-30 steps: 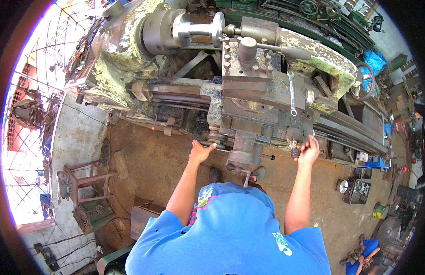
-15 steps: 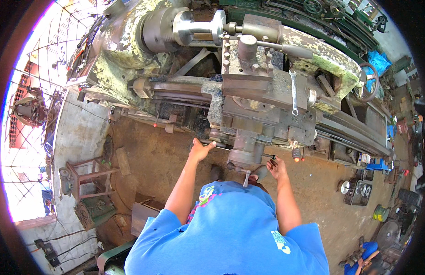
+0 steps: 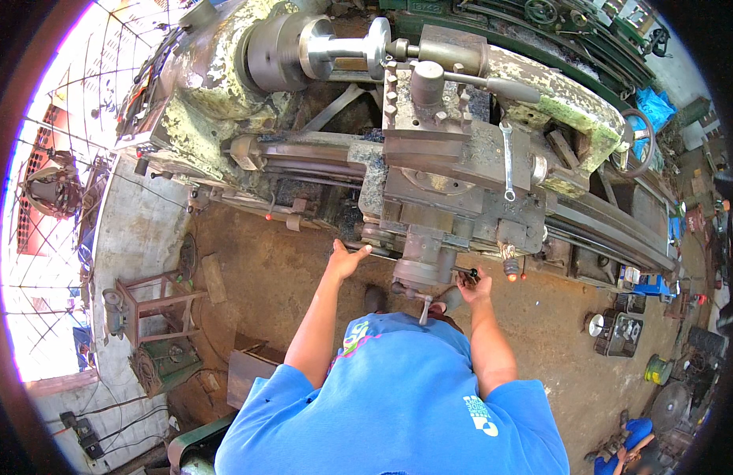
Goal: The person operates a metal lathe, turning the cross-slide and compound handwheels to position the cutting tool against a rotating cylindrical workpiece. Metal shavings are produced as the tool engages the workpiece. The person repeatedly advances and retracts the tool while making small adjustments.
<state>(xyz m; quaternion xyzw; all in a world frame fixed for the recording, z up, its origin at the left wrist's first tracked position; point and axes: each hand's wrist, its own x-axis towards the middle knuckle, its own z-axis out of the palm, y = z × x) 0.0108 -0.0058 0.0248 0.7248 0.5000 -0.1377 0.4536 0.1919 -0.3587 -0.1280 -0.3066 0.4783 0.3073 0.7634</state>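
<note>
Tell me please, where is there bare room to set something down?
Widest: brown floor, between the right hand and the black crate. Another patch lies between the left hand and the wooden board. Crowded: the lathe carriage, with its tool post and a spanner; also between the hands, where the crank handle and black-knobbed lever project.

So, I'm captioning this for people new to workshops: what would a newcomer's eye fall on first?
Probably the big lathe with flaking paint across the upper middle, a shiny metal workpiece between its chuck and tailstock. Next, the bright blue shirt at bottom centre, with the left hand by the lathe's front and the right hand close to a black-knobbed lever.
</note>
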